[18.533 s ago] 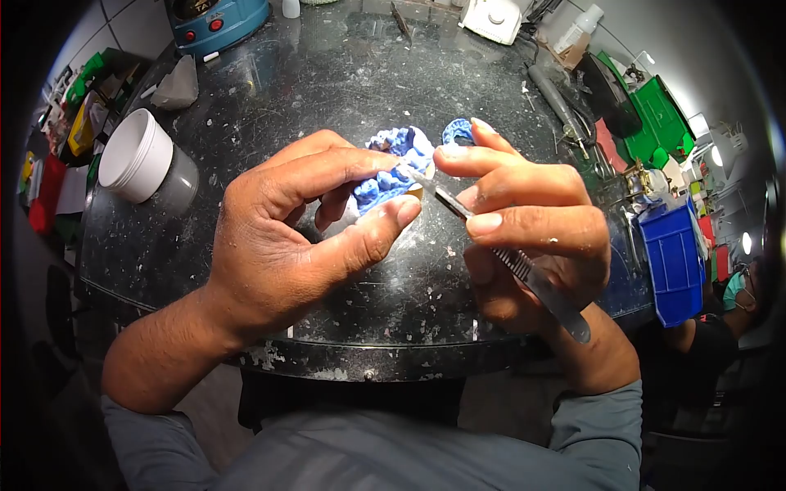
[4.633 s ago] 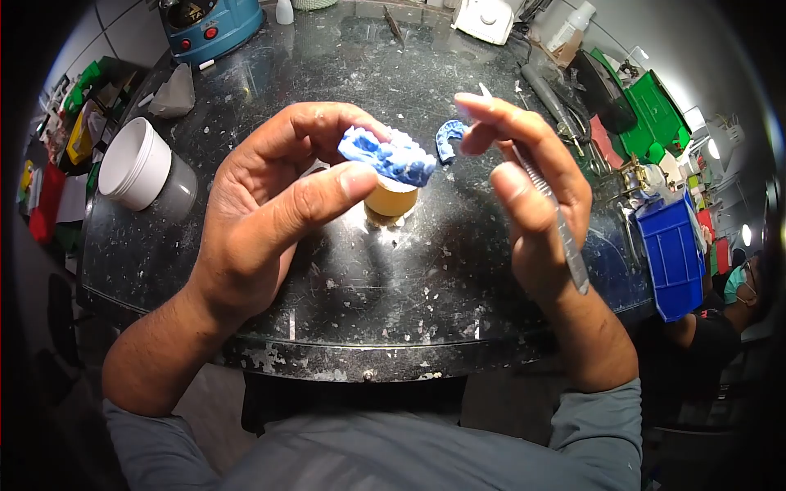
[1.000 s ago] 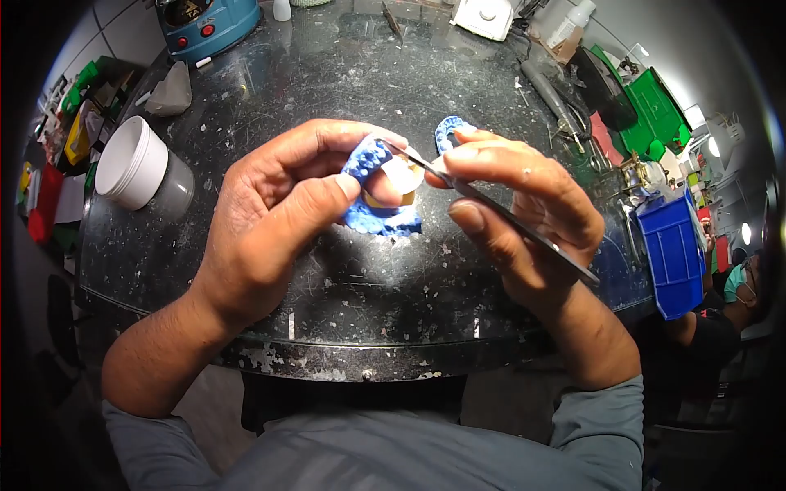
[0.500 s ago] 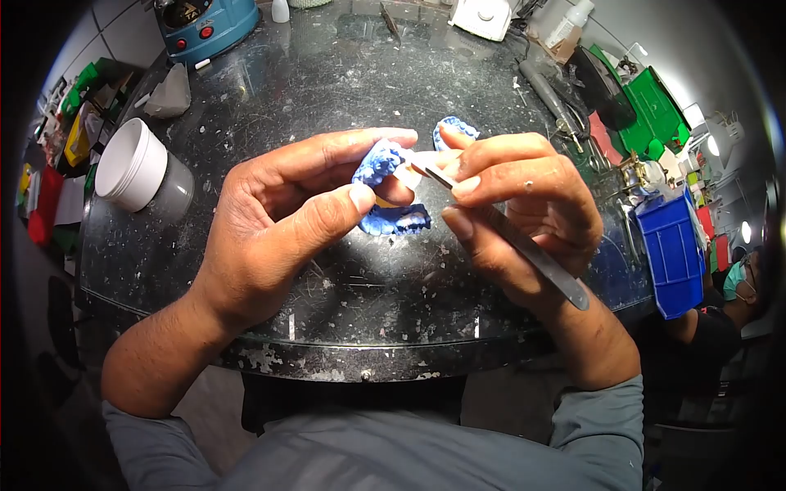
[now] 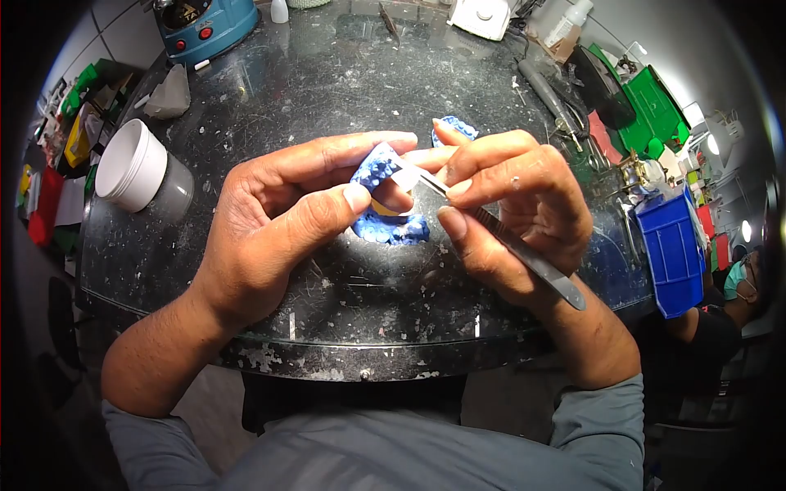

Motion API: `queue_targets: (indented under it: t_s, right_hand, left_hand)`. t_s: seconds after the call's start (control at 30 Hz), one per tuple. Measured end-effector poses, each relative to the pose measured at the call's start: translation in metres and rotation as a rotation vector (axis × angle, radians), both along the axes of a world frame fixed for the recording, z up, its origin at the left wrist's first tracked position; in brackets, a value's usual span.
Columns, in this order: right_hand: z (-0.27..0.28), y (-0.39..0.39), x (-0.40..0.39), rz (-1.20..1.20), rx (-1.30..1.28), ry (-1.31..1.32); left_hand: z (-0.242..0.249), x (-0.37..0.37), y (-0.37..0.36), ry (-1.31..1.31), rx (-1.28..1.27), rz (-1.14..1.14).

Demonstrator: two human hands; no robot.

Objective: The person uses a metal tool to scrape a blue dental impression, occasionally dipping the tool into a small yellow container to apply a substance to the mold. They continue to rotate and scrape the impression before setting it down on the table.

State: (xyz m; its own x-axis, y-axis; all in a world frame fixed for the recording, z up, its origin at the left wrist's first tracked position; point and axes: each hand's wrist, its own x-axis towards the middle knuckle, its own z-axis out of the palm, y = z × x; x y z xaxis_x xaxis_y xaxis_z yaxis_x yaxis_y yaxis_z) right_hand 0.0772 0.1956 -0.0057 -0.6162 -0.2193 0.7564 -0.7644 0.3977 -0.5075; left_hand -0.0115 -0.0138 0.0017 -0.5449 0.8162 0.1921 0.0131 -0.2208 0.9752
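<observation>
My left hand (image 5: 278, 221) grips a blue dental impression (image 5: 385, 200) with a yellowish cast inside it, held just above the dark round table (image 5: 327, 90). My right hand (image 5: 512, 213) pinches a flat metal knife (image 5: 524, 258), whose blade tip touches the upper edge of the impression. The handle runs down and right past my palm. A second blue impression piece (image 5: 458, 127) lies on the table right behind my right fingers, mostly hidden by them.
A white tub (image 5: 135, 164) stands at the left, a blue machine (image 5: 201, 20) at the back left, a white device (image 5: 483, 15) at the back. Green and blue bins (image 5: 667, 254) crowd the right side. A masked person (image 5: 737, 295) sits at the far right.
Over the last second my hands have drawn closer and the impression has turned a little in my left hand. The knife stays at its upper edge.
</observation>
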Motion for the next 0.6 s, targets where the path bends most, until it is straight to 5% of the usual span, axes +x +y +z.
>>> queue_targets:
  t_s: [0.27,0.6]
  right_hand:
    - [-0.0020,-0.0058,0.0009,-0.016,-0.257,-0.019]
    - [-0.0034,-0.0053,-0.0009,-0.054,-0.169,0.016]
  left_hand:
    - [-0.0020,0.0034,0.0030,-0.094,0.038,0.023]
    - [-0.0032,0.0032,0.0029,-0.106,0.061,0.023]
